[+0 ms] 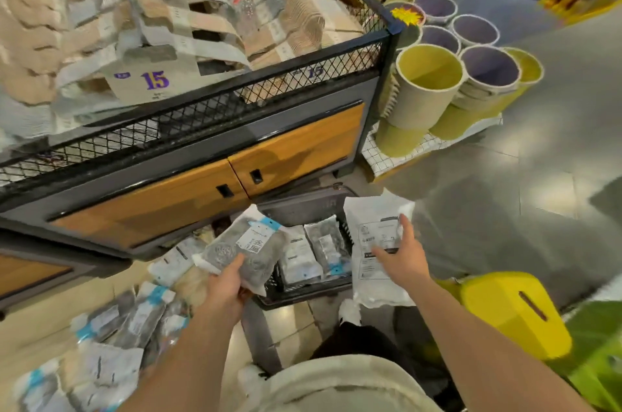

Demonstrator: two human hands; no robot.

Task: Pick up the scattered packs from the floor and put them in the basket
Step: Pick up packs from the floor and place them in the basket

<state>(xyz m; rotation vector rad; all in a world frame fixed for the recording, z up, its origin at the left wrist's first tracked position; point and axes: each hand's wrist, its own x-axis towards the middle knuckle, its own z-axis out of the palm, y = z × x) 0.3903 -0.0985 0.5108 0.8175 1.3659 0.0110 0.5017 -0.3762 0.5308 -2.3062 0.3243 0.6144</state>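
A dark plastic basket [304, 295] stands on the floor below the display stand, with two packs [311, 251] lying flat inside. My left hand [227, 288] grips a grey pack with a blue tab [247, 245], held over the basket's left edge. My right hand [402, 256] holds a large white pack [373, 223] upright at the basket's right side. Several more packs [131, 320] lie scattered on the floor at the lower left.
A black mesh display bin [215, 108] full of socks, with wooden doors [296, 149] beneath, stands right behind the basket. Stacked yellow and purple buckets [434, 85] sit to the right. A yellow box [518, 310] is beside my right arm.
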